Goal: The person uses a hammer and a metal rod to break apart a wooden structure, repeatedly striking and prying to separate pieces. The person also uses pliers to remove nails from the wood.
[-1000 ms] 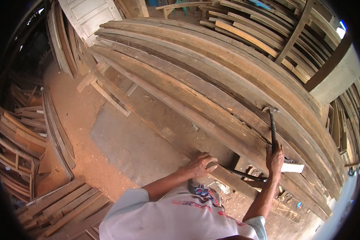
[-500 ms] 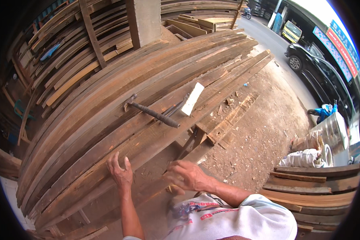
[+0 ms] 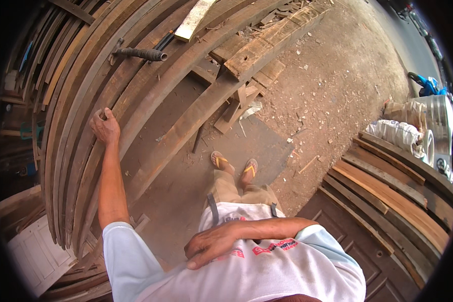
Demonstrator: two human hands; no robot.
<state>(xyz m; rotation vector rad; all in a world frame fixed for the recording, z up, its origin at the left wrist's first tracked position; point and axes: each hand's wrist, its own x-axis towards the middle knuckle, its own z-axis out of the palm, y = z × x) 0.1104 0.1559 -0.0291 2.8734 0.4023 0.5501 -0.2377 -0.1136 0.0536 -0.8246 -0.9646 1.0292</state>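
Rough, matt, weathered wood is noted in the long brown planks (image 3: 158, 90), while the dark-handled hammer (image 3: 143, 54) is seen to be fitted with a dull metal head and a matt, ridged grip. The white printed shirt (image 3: 287, 274) is recorded as soft, matt cloth, and the bulging white sack (image 3: 395, 130) as creased, plastic-looking material. A gritty, unpolished surface is observed on the brown earthen ground (image 3: 337, 75).

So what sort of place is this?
Probably a woodworking shop or timber yard, though I can't tell which. Long planks lie side by side, a hammer rests on them, and a white panelled door shows at the lower left.
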